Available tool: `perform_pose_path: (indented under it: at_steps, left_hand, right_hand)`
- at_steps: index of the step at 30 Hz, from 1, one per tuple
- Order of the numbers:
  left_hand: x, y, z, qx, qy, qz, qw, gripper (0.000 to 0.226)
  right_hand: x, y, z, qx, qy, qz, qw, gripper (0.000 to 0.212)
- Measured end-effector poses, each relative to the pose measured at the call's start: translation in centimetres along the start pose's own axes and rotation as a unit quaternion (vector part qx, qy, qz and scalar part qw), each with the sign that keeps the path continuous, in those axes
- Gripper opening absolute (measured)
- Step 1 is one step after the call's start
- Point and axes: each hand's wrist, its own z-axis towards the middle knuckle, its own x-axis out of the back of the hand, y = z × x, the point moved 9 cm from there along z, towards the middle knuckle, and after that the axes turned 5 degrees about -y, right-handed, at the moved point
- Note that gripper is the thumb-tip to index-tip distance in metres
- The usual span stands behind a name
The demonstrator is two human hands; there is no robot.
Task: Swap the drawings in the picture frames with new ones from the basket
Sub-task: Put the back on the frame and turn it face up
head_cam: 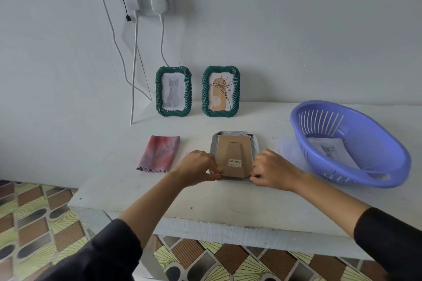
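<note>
Mid-task, judging by the layout. Left hand and right hand are both at the near edge of the face-down frame, fingers curled. Each pinches a near corner where the cardboard backing meets the rim. They look to be working the corner clips; opening or closing, cannot tell. The backing sits in place, stand flap flat. The frame lies mid tabletop. A folded cloth is well to its left. A pale sheet, blurred, lies just to the right, between frame and basket. The basket, at the right side, has a cat drawing inside, so at least one is not yet used. At the wall stand two green frames, upright: cat frame and plant frame. Both are filled; old or new drawings, cannot tell.
</note>
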Motion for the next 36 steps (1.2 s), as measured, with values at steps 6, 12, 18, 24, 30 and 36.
perform_pose_path:
  at_steps: [6, 12, 18, 24, 30, 36]
  left_hand:
    - [0.0, -0.1, -0.3, -0.015, 0.066, -0.005, 0.998, 0.023]
    - [-0.1, -0.9, 0.1, 0.014, 0.077, -0.056, 0.995, 0.021]
    - [-0.8, -2.1, 0.6, 0.029, 0.047, -0.105, 0.993, 0.022]
    - [-0.6, -4.5, 1.2, 0.100, 0.107, -0.291, 0.946, 0.018]
    - [0.5, -7.6, 3.7, 0.201, 0.184, -0.317, 0.909, 0.024]
    - [-0.6, -9.2, 8.1, 0.216, 0.133, -0.281, 0.926, 0.032]
  right_hand:
    - [0.3, -0.1, -0.3, -0.014, 0.064, 0.024, 0.998, 0.036]
    - [0.4, 0.4, -0.1, -0.046, 0.083, 0.099, 0.990, 0.024]
    - [-0.5, 1.6, 0.1, -0.097, 0.036, 0.215, 0.971, 0.020]
    - [-0.8, 3.4, 0.2, -0.183, -0.001, 0.345, 0.921, 0.011]
    - [-1.4, 9.4, 2.3, -0.364, 0.099, 0.389, 0.841, 0.023]
    - [-3.5, 10.9, 5.9, -0.421, 0.057, 0.334, 0.841, 0.029]
